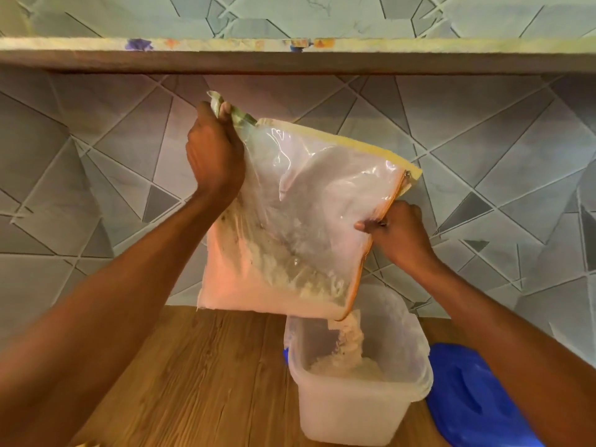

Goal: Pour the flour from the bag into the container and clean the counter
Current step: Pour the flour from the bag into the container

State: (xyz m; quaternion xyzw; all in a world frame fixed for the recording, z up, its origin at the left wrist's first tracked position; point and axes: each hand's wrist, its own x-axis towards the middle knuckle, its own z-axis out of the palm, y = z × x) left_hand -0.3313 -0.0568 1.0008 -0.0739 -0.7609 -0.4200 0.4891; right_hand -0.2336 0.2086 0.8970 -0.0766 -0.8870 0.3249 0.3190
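- Flour bag [300, 221]: a clear plastic bag held tilted in mid-frame above the worktop [200, 382], one lower corner turned down over the container [358, 385].
- Flour [350, 341]: a pale stream falls from that lower corner into the container, where a small heap lies on the bottom; more flour sits along the bag's lower edge.
- Left hand [214, 156]: upper centre of the frame; its grip is pressed together around the bunched upper corner of the bag.
- Right hand [398, 232]: right of centre; thumb and fingers pinch the orange-edged side of the bag.
- Container: translucent, square, open-topped, standing on the wooden worktop at lower right of centre.
- Blue lid [474, 395]: lies on the worktop just beside the container, at the lower right, partly hidden by the right forearm.
- Tiled wall [96, 175]: fills the background behind the bag.
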